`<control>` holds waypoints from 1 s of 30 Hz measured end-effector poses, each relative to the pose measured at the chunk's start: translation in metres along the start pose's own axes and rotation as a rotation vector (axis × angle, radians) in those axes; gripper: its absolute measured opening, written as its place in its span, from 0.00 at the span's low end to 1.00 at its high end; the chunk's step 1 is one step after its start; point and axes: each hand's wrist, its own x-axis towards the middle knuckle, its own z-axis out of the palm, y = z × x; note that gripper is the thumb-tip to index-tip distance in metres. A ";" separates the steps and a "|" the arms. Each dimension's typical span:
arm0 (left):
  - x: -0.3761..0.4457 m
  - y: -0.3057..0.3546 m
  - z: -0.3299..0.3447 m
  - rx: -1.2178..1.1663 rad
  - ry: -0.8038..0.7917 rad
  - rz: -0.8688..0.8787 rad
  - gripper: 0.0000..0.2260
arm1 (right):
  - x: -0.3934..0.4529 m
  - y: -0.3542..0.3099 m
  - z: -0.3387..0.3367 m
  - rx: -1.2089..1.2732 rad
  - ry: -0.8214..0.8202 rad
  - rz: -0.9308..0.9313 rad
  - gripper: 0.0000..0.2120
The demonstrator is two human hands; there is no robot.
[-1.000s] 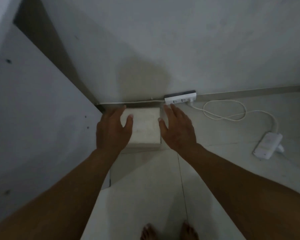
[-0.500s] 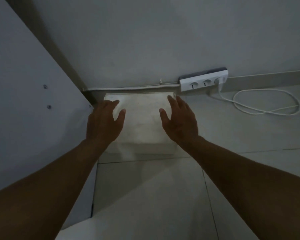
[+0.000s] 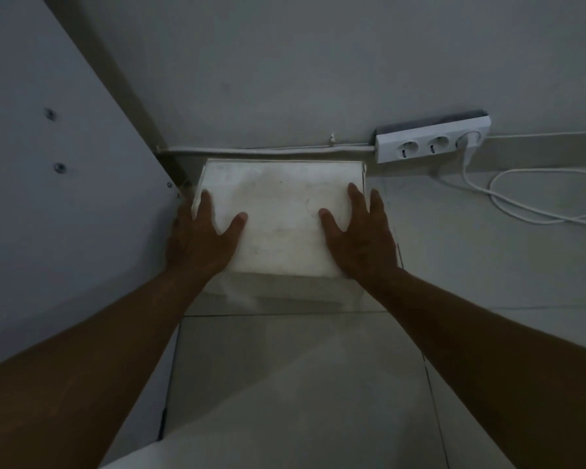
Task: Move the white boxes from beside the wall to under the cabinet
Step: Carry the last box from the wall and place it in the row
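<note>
**Both hands on the box in the corner**

We find the white box [image 3: 279,218] on the floor, its far edge against the wall [image 3: 285,62] and the cabinet panel [image 3: 48,164] just to its left. Our left hand [image 3: 200,242] and right hand [image 3: 359,238] lie spread on its two sides — thumbs on top, fingers [image 3: 354,201] splayed, not yet curled underneath. We judge this symmetric placement suits a balanced lift. The power strip [image 3: 432,142] and cord [image 3: 521,204] sit near — worth avoiding.

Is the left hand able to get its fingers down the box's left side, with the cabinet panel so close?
Probably yes. The left hand already lies over the white box's left edge, beside the cabinet panel; the gap looks narrow.
</note>
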 end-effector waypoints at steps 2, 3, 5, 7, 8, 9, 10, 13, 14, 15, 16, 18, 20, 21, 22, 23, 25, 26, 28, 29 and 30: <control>0.001 0.000 0.000 0.019 -0.007 -0.024 0.41 | 0.003 0.001 0.001 0.054 -0.021 0.021 0.37; 0.001 0.001 -0.001 0.024 -0.014 -0.036 0.42 | 0.004 0.002 0.003 0.075 -0.021 0.019 0.37; 0.003 0.004 -0.003 0.047 -0.023 -0.044 0.43 | 0.007 0.003 0.004 0.100 -0.014 0.012 0.37; 0.003 0.004 -0.004 0.071 -0.019 -0.035 0.44 | 0.008 0.003 0.004 0.113 -0.021 0.016 0.38; 0.003 0.004 -0.004 0.071 -0.011 -0.030 0.45 | 0.008 0.003 0.004 0.120 -0.025 0.016 0.38; 0.002 0.004 -0.005 0.067 -0.004 -0.028 0.45 | 0.007 0.003 0.004 0.125 -0.029 0.013 0.38; 0.001 0.004 -0.004 0.060 0.002 -0.027 0.45 | 0.007 0.003 0.003 0.126 -0.035 0.010 0.38; -0.005 0.005 -0.003 0.054 0.007 -0.035 0.44 | 0.006 0.004 0.000 0.112 -0.053 0.005 0.38; -0.007 0.006 -0.003 0.054 0.009 -0.036 0.44 | 0.006 0.005 -0.001 0.105 -0.057 0.005 0.38; -0.011 0.007 -0.003 0.057 0.007 -0.041 0.43 | 0.004 0.006 -0.004 0.101 -0.063 0.012 0.38; -0.016 0.009 -0.004 0.064 0.007 -0.044 0.43 | 0.000 0.007 -0.007 0.101 -0.067 0.019 0.38; -0.029 0.015 -0.006 0.069 0.005 -0.048 0.43 | -0.011 0.010 -0.014 0.113 -0.076 0.038 0.38; -0.043 0.025 -0.010 0.062 0.007 -0.045 0.42 | -0.024 0.014 -0.024 0.135 -0.088 0.065 0.38; -0.049 0.030 -0.014 0.057 0.007 -0.046 0.42 | -0.030 0.016 -0.029 0.141 -0.091 0.082 0.38; -0.054 0.034 -0.017 0.054 0.006 -0.045 0.42 | -0.035 0.017 -0.035 0.142 -0.088 0.098 0.39; -0.059 0.039 -0.021 0.053 0.001 -0.047 0.43 | -0.041 0.018 -0.043 0.141 -0.084 0.118 0.39; -0.071 0.051 -0.034 0.045 -0.025 -0.048 0.43 | -0.053 0.015 -0.062 0.138 -0.076 0.154 0.39; -0.077 0.056 -0.040 0.037 -0.036 -0.047 0.43 | -0.059 0.013 -0.070 0.140 -0.072 0.159 0.39; -0.089 0.068 -0.053 0.036 -0.043 -0.045 0.43 | -0.071 0.009 -0.091 0.146 -0.062 0.178 0.39; -0.095 0.073 -0.059 0.041 -0.042 -0.042 0.43 | -0.077 0.007 -0.101 0.147 -0.054 0.185 0.38; -0.105 0.080 -0.066 0.051 -0.045 -0.037 0.43 | -0.087 0.005 -0.113 0.150 -0.045 0.195 0.38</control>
